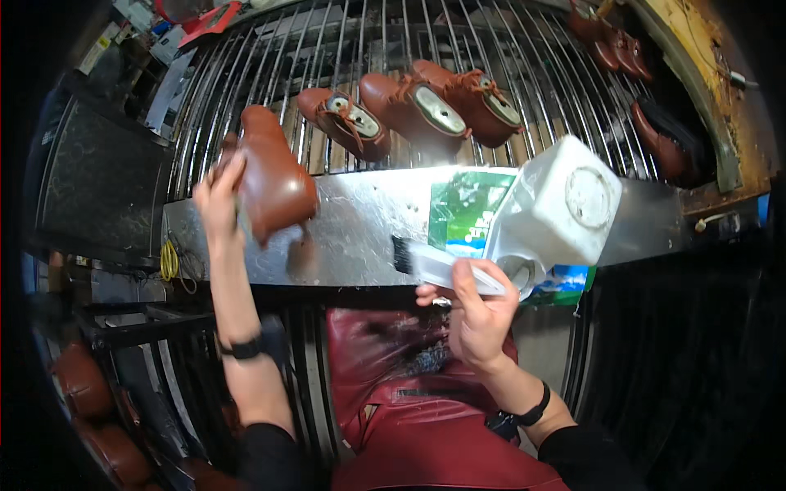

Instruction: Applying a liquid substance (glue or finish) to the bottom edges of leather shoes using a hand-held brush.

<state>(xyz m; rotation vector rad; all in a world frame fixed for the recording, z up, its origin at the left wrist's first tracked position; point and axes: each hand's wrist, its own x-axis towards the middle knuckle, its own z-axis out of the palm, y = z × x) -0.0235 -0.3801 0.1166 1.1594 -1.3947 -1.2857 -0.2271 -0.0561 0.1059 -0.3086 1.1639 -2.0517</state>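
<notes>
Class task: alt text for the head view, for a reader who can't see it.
A person's left hand holds a brown shoe, the right hand a black-bristled brush, at a metal counter. A white container is nearby; beyond, more brown shoes rest on metal bars.

Blurred left hand, blurred brown shoe, cut-off sleeves

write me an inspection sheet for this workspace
surface: metal worktop, marked and shiny, beside a metal-bar rack
job's things: brown leather shoe and black-bristled brush, both held
clutter: white plastic container over a green printed sheet
hands: left hand holds the shoe; right hand grips the brush handle, bristles pointing left
cables: yellow looped cord hanging left of the worktop; type unclear
surroundings: three brown shoes on the rack; more brown shoes at right
</notes>
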